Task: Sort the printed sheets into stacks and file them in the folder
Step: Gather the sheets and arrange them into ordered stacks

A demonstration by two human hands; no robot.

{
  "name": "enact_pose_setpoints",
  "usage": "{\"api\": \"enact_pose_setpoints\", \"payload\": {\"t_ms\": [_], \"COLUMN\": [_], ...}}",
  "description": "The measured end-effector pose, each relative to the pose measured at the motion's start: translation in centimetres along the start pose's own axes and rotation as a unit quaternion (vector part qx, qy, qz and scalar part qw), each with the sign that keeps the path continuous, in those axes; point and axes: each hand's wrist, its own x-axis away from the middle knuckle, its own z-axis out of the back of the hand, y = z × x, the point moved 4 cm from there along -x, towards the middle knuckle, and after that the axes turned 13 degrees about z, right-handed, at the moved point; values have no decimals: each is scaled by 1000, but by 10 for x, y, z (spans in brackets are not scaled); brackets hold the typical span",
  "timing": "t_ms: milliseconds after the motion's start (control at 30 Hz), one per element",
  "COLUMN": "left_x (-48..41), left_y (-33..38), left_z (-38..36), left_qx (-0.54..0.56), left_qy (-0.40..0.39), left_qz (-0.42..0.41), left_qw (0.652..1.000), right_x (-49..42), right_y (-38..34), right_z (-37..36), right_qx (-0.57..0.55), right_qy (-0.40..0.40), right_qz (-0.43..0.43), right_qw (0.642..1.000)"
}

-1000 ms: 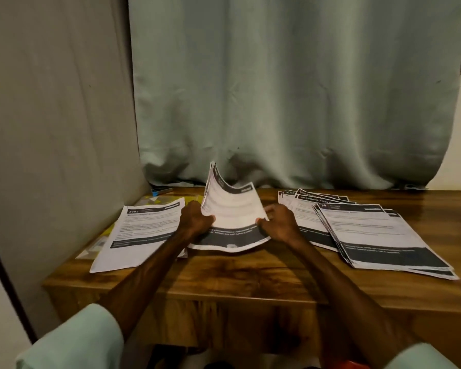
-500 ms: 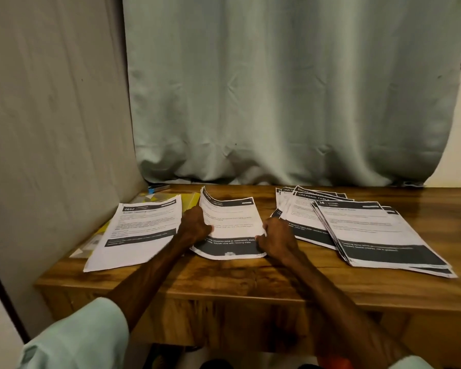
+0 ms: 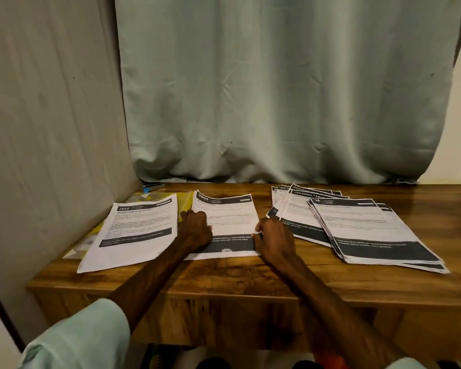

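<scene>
A thin stack of printed sheets headed 3800 point(image 3: 230, 213) lies flat in the middle of the wooden table point(image 3: 250, 278). My left hand point(image 3: 196, 230) grips its left edge with curled fingers. At the lower right edge, my right hand point(image 3: 273, 238) pinches the same stack. To the left lies a stack headed 2652 point(image 3: 136, 233), partly covering a yellow folder point(image 3: 185, 205). On the right a fanned stack point(image 3: 370, 230) overlaps a second spread pile point(image 3: 296, 211) behind it.
A pale green curtain point(image 3: 277, 102) hangs along the table's back edge, and a wall point(image 3: 51, 129) closes the left side. A small blue object point(image 3: 153, 185) sits in the back left corner. Bare wood shows along the front edge and at the far right.
The middle sheets, held tilted up off the table a second ago, have come down and now lie flat. Both hands stayed at their edges.
</scene>
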Motion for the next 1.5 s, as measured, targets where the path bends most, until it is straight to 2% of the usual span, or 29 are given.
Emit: {"api": "enact_pose_setpoints", "payload": {"t_ms": [200, 500, 700, 800, 933, 1033, 1133, 1300, 1500], "left_x": [-5, -15, -8, -5, 4, 16, 31, 57, 72], "left_y": [2, -2, 2, 4, 13, 33, 66, 125, 207], "left_z": [-7, -8, -6, -9, -7, -4, -2, 10, 0], "left_qx": [-36, -8, -41, -44, -46, -18, 37, 151, 231], "left_qy": [-40, -38, -40, -13, 74, 107, 81, 84, -1], "left_qz": [-4, -16, -31, -29, -53, -80, -127, -231, -221], "left_qw": [999, 999, 998, 999, 995, 991, 988, 958, 948], "right_x": [7, 11, 11, 11, 11, 11, 9, 4, 4], "right_y": [-6, -3, -1, -1, -1, 0, 5, 38, 125], "right_z": [-2, -3, -3, -3, -2, 1, 6, 35, 105], "right_qx": [33, 21, 2, -1, -9, -27, -49, -66, -37], "right_qy": [4, 18, 20, 22, 29, 49, 80, 121, 224], "right_qz": [29, 21, 15, 17, 11, -7, -22, -47, -112], "right_qw": [999, 999, 1000, 1000, 999, 998, 995, 989, 967]}}
